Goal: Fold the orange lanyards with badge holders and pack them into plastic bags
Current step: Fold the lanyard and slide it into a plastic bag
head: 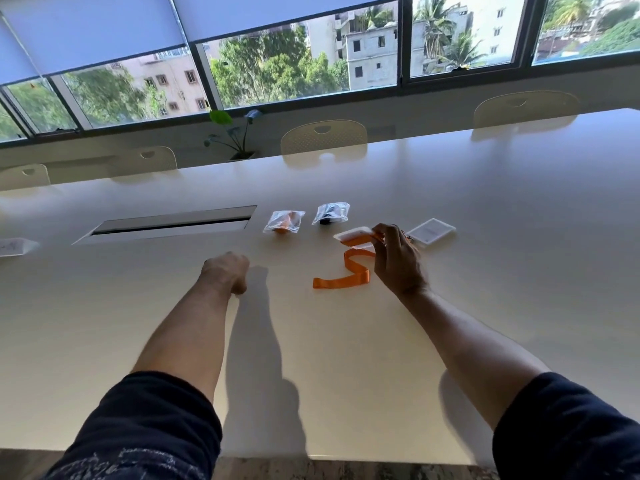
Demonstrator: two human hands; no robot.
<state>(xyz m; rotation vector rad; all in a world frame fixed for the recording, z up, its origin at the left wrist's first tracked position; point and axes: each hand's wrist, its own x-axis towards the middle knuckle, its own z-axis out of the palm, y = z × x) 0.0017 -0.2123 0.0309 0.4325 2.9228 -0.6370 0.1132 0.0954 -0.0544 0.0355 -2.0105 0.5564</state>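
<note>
An orange lanyard (346, 277) lies in loose curves on the pale table (346, 358), its far end running up to a white badge holder (353, 233). My right hand (398, 259) pinches that badge holder at its near end, lifting it slightly. My left hand (227, 273) hovers over the table to the left, fingers curled into a fist and holding nothing. Behind them sit a plastic bag with an orange lanyard inside (284, 221) and a plastic bag with a black item inside (330, 213).
A flat clear badge holder or bag (431, 231) lies right of my right hand. A cable slot (169, 225) is set into the table at the left, and a small white item (14, 245) at the far left. Chairs line the far edge.
</note>
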